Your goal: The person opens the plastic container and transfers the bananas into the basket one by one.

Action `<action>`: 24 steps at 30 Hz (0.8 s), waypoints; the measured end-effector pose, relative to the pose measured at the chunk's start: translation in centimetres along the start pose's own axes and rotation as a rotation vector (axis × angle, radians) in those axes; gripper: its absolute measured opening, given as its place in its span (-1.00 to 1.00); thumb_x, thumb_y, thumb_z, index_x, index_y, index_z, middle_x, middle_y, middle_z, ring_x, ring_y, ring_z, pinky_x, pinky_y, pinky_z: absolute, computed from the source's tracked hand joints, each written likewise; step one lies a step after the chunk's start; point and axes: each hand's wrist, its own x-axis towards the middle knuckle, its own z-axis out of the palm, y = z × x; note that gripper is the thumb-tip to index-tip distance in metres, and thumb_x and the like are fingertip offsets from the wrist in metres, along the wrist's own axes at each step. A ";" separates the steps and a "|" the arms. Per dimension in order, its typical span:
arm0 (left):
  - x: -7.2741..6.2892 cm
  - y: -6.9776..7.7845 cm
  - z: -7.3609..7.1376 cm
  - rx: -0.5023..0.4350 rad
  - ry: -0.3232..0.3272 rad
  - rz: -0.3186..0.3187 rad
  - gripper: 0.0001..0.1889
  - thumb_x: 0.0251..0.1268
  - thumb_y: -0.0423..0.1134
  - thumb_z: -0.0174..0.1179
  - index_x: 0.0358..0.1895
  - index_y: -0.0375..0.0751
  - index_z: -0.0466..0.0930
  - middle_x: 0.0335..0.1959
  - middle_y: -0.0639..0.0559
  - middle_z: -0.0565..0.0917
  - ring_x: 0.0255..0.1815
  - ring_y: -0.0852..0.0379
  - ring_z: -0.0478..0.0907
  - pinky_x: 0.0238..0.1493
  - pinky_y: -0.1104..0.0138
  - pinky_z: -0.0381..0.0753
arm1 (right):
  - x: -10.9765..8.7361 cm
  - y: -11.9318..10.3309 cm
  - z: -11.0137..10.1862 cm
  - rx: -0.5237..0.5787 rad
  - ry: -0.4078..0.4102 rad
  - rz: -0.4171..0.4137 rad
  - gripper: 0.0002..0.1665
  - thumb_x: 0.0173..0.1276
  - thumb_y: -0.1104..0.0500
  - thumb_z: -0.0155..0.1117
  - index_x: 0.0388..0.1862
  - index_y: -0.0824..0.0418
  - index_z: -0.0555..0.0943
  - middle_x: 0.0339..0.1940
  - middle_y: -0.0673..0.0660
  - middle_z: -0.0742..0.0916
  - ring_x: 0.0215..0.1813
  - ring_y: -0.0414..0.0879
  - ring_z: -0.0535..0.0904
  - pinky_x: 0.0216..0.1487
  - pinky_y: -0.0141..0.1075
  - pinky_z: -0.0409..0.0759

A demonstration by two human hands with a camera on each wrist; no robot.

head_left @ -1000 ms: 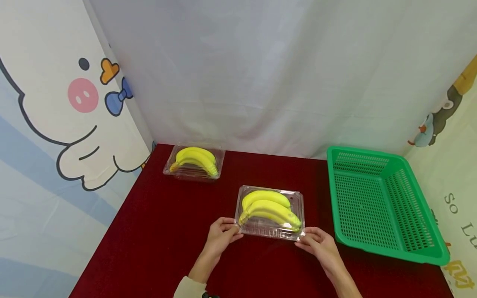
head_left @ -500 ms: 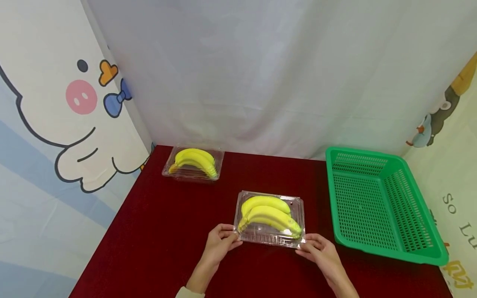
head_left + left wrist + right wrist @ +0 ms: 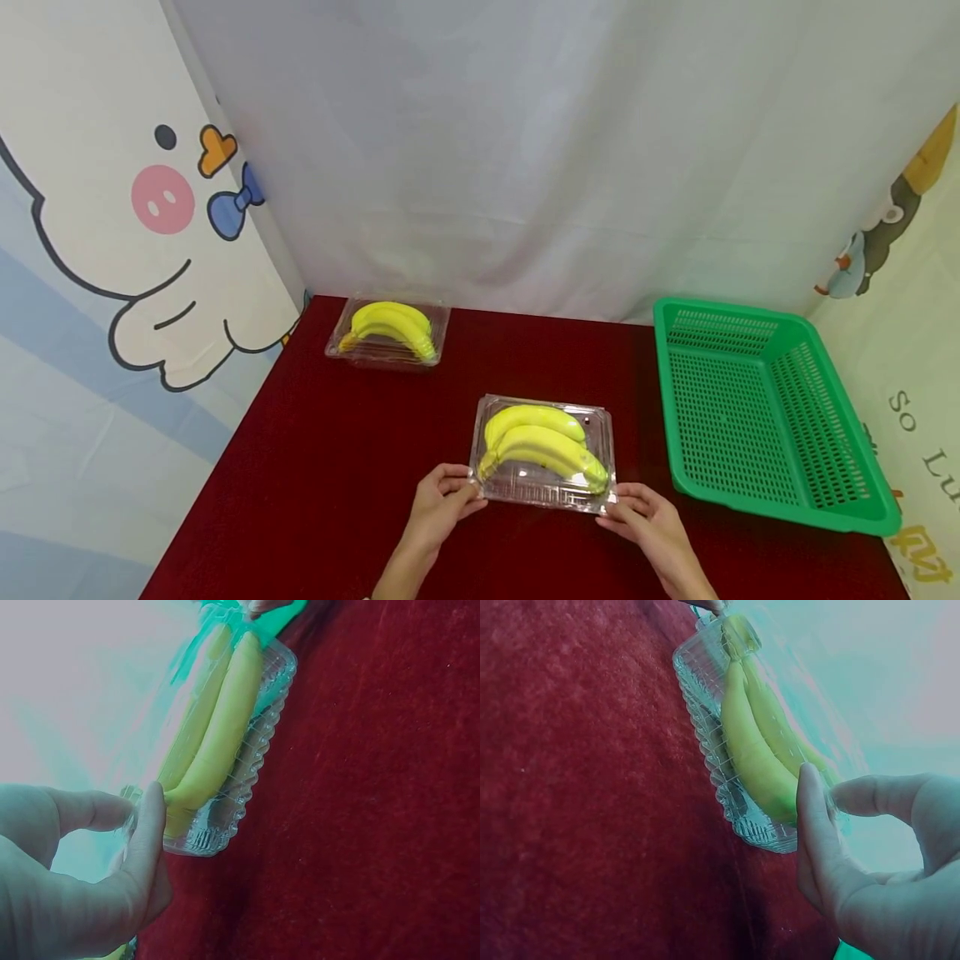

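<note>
A clear plastic clamshell box (image 3: pixel 517 490) with yellow bananas (image 3: pixel 543 446) inside is held level by its two near corners. My left hand (image 3: pixel 441 504) pinches the near left corner between thumb and fingers. At the near right corner, my right hand (image 3: pixel 651 525) pinches the rim the same way. The left wrist view shows the lid down over the bananas (image 3: pixel 225 720) and the left hand (image 3: pixel 82 862) gripping the edge. From the right wrist, the box's ridged side (image 3: pixel 712 757) hangs close over the red cloth, with the right hand (image 3: pixel 877 855) at its corner.
A second clear box (image 3: pixel 438 333) with bananas (image 3: pixel 390 325) lies at the back left of the red-covered table (image 3: pixel 300 500). To the right stands a green plastic basket (image 3: pixel 667 392). A white curtain (image 3: pixel 480 167) closes off the back.
Both hands have drawn the box a little toward the person, keeping their grip on the near corners. The second box and the basket stay in place.
</note>
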 end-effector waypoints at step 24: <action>-1.4 -0.7 -0.1 0.014 0.014 -0.033 -0.63 0.40 -0.48 0.17 0.20 -0.53 0.36 -0.13 -0.20 0.57 -0.19 0.07 0.66 0.00 0.28 0.78 | -1.5 1.1 0.0 0.044 -0.014 -0.038 -0.67 0.40 0.48 0.22 0.10 0.59 0.45 -0.24 0.22 0.70 -0.21 -0.03 0.75 -0.03 -0.16 0.80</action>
